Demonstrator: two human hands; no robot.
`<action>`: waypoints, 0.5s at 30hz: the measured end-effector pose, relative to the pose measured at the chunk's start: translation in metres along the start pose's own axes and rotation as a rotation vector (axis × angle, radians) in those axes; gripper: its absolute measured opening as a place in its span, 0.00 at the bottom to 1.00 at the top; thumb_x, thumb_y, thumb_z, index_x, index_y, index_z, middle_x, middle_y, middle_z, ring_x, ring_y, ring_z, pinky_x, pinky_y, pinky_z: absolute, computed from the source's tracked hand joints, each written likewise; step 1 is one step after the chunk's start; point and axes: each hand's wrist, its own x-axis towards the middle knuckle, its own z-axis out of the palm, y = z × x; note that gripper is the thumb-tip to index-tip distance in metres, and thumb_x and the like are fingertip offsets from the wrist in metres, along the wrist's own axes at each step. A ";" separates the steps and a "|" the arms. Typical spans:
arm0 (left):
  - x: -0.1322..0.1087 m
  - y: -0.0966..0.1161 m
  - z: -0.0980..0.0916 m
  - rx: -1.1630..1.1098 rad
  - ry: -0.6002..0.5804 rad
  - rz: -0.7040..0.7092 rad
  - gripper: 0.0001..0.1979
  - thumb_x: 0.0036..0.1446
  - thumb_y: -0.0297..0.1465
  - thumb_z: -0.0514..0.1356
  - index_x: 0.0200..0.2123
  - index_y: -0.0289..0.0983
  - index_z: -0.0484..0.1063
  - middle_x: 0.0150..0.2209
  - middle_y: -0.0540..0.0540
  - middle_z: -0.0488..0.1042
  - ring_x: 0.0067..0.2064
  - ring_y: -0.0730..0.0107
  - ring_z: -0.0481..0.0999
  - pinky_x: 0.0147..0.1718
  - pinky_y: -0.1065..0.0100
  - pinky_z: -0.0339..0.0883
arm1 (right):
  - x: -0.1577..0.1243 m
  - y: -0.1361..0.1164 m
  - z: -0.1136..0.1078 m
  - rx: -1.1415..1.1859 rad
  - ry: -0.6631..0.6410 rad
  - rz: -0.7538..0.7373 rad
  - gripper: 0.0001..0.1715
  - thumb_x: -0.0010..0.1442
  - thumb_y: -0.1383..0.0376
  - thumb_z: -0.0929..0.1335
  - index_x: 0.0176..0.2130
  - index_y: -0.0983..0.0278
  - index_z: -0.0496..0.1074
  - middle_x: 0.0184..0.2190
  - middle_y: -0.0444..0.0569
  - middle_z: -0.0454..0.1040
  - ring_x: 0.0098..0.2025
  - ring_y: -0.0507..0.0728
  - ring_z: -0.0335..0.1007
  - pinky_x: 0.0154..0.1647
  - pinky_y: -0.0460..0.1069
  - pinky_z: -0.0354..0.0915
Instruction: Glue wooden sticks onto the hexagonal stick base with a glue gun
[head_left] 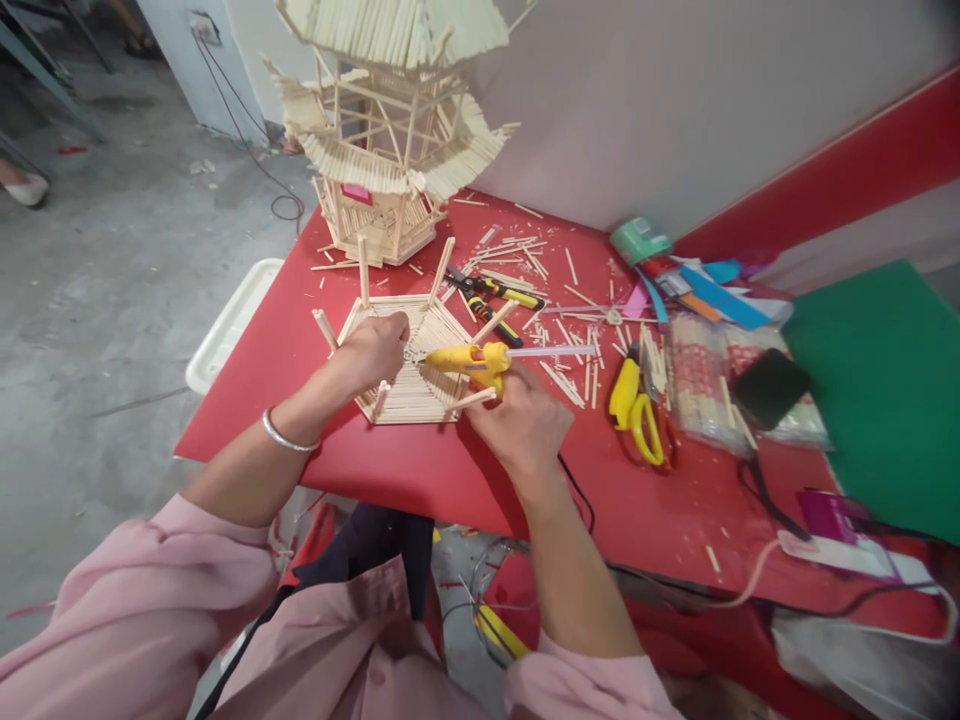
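Our right hand grips a glue gun; left hand curled, contents unclear — fragile-looking stick base beneath: hold its rim.

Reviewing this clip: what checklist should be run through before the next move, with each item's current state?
1. Glue gun in a firm grip: ok; the right hand is closed around the yellow glue gun.
2. Glue stick loaded: ok; a translucent glue stick protrudes from the back.
3. Hexagonal stick platform supported: ok; it sits on the red table, posts pointing up.
4. Fingers clear of the nozzle: cannot tell; the left hand is very close to the tip.
5. Nozzle hot: cannot tell by sight.
6. Surroundings tidy: not ok; loose sticks and pliers lie beyond the platform and to its right.
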 end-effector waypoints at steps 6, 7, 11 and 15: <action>-0.002 0.001 0.000 -0.014 -0.001 -0.016 0.11 0.54 0.21 0.54 0.39 0.36 0.73 0.32 0.45 0.75 0.31 0.70 0.69 0.31 0.70 0.60 | 0.005 -0.001 -0.004 0.025 0.033 -0.047 0.23 0.59 0.48 0.70 0.42 0.64 0.79 0.38 0.53 0.81 0.28 0.53 0.69 0.26 0.49 0.48; -0.002 0.001 0.000 -0.018 0.000 -0.016 0.11 0.54 0.21 0.54 0.38 0.36 0.73 0.31 0.45 0.75 0.31 0.70 0.69 0.31 0.70 0.60 | 0.007 -0.002 -0.004 0.031 0.040 -0.058 0.22 0.59 0.50 0.70 0.43 0.63 0.79 0.41 0.53 0.81 0.28 0.53 0.69 0.26 0.49 0.49; -0.001 0.001 0.000 -0.029 -0.023 -0.017 0.11 0.53 0.21 0.55 0.38 0.36 0.72 0.30 0.46 0.73 0.32 0.69 0.69 0.31 0.69 0.60 | 0.010 -0.004 -0.001 0.046 0.043 -0.085 0.19 0.61 0.53 0.69 0.45 0.62 0.79 0.42 0.51 0.81 0.29 0.53 0.70 0.25 0.49 0.51; -0.002 0.002 0.000 -0.032 -0.021 -0.034 0.11 0.54 0.22 0.54 0.39 0.37 0.72 0.32 0.46 0.74 0.33 0.69 0.70 0.32 0.69 0.61 | 0.010 -0.004 0.001 0.040 0.037 -0.114 0.18 0.61 0.54 0.69 0.44 0.63 0.79 0.38 0.50 0.81 0.28 0.52 0.69 0.25 0.48 0.50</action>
